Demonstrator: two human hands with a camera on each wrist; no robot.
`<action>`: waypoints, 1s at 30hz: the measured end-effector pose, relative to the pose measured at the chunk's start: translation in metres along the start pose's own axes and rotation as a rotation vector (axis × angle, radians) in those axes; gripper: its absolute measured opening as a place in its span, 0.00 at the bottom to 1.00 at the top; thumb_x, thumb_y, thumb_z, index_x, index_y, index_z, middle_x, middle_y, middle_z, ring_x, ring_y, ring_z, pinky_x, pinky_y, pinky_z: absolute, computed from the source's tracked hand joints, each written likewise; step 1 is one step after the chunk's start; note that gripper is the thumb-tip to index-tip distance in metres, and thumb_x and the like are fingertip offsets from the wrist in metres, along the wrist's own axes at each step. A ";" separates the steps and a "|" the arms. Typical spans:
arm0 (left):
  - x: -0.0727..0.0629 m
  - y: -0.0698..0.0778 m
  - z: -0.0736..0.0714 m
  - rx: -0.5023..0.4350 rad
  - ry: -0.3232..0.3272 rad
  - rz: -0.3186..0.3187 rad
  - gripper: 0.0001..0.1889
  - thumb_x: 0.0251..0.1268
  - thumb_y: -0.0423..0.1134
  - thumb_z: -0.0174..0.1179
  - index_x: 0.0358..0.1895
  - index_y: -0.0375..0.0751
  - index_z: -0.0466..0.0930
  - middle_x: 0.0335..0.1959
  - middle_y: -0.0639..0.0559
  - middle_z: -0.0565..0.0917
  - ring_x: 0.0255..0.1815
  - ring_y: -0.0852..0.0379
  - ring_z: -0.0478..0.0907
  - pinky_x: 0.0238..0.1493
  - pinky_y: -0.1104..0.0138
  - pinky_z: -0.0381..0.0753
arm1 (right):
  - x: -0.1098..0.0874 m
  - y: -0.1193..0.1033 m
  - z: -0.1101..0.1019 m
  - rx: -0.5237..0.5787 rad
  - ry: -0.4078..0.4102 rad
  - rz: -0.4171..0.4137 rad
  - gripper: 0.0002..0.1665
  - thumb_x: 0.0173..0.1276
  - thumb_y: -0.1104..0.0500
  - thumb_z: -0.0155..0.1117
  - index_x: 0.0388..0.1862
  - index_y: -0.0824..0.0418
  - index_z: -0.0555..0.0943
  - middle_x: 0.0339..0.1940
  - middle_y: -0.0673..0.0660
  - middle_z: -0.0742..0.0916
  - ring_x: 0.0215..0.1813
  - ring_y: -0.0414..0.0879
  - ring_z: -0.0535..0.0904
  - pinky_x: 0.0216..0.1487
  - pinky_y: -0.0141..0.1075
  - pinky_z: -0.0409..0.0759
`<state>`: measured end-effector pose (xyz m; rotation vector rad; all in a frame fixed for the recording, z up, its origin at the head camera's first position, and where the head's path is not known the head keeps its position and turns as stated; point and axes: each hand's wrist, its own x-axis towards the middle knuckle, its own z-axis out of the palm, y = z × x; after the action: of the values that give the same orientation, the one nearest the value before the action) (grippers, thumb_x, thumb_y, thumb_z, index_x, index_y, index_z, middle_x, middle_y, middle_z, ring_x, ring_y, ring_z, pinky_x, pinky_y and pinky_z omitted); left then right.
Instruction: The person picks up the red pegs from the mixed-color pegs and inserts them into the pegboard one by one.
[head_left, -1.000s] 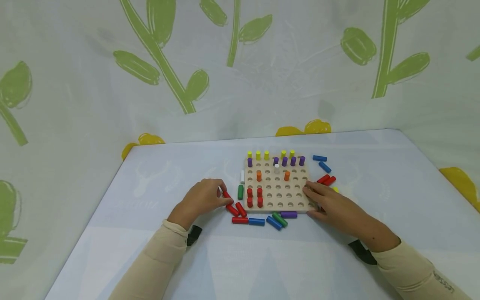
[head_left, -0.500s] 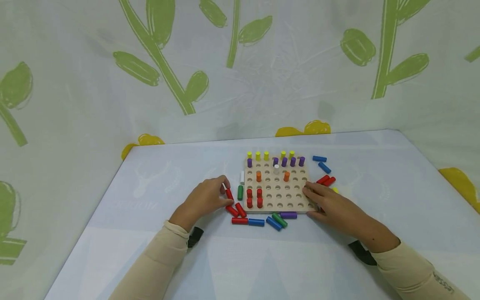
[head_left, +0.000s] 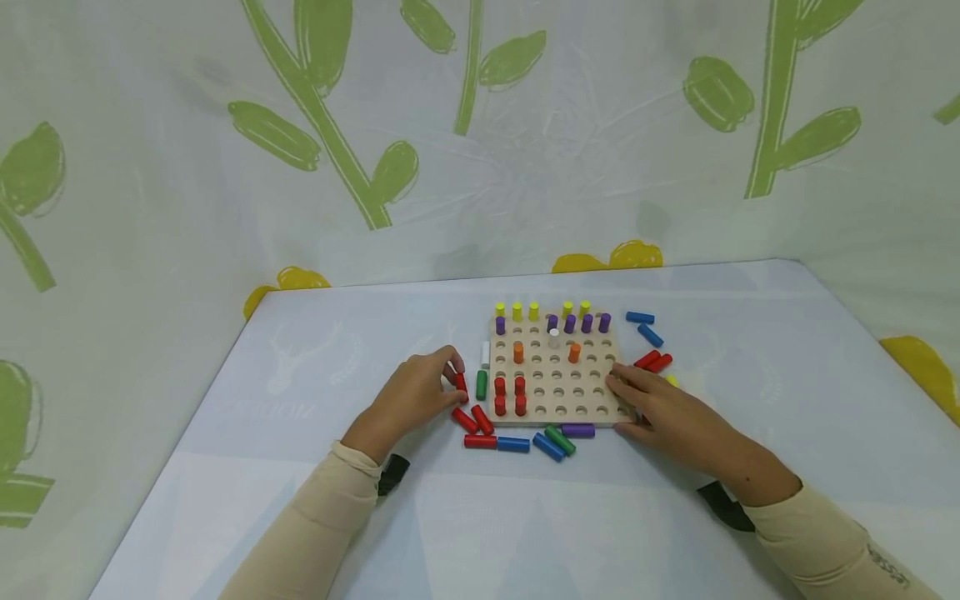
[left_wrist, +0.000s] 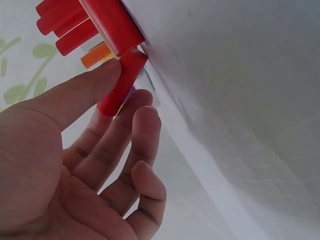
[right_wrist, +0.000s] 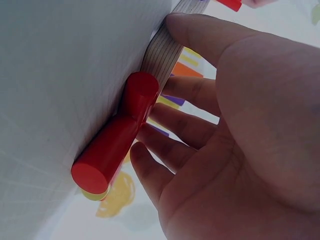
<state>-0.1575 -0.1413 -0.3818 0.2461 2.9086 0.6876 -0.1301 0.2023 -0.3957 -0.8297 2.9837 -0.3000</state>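
Note:
A red peg (head_left: 461,385) is pinched between the thumb and fingers of my left hand (head_left: 411,392), left of the wooden pegboard (head_left: 558,375); in the left wrist view the red peg (left_wrist: 124,82) is tilted. Near that hand lie more red pegs (head_left: 482,419) and a green peg (head_left: 482,385). My right hand (head_left: 671,410) rests on the board's near right corner, its thumb at the front edge and its fingers relaxed. Beside it, the right wrist view has two red pegs (right_wrist: 102,155) lying. Red, orange, white, purple and yellow pegs stand in the board's holes.
Blue pegs (head_left: 513,445), a green peg (head_left: 560,439) and a purple peg (head_left: 577,431) lie before the board. A white peg (head_left: 485,355) lies along its left side. Right of the board are blue pegs (head_left: 641,317), red pegs (head_left: 659,362) and a yellow peg (head_left: 671,380).
My left hand has shifted slightly to the right and away, turning the pinched red peg more upright in the head view. The right hand stays in place on the board.

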 end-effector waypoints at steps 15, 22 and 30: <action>-0.002 0.005 -0.001 -0.014 0.026 0.019 0.15 0.58 0.39 0.73 0.46 0.47 0.79 0.37 0.53 0.87 0.33 0.60 0.79 0.37 0.69 0.82 | 0.000 0.001 0.001 -0.014 0.008 -0.001 0.42 0.62 0.50 0.74 0.72 0.63 0.71 0.74 0.64 0.71 0.73 0.62 0.69 0.62 0.53 0.78; -0.003 0.007 0.000 -0.011 0.043 0.021 0.16 0.59 0.38 0.73 0.48 0.47 0.78 0.37 0.54 0.86 0.35 0.59 0.80 0.39 0.69 0.84 | -0.001 0.001 0.002 -0.012 0.003 0.006 0.43 0.62 0.50 0.74 0.72 0.62 0.71 0.75 0.64 0.71 0.74 0.63 0.68 0.62 0.53 0.78; -0.006 0.011 -0.002 -0.062 0.087 0.069 0.15 0.60 0.36 0.71 0.48 0.46 0.78 0.38 0.53 0.88 0.40 0.58 0.83 0.47 0.65 0.85 | 0.001 0.000 0.002 -0.001 -0.002 0.005 0.43 0.63 0.50 0.74 0.73 0.62 0.70 0.75 0.64 0.71 0.73 0.62 0.68 0.62 0.53 0.78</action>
<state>-0.1504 -0.1337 -0.3744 0.3183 2.9665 0.8180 -0.1303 0.2012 -0.3980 -0.8228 2.9838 -0.2970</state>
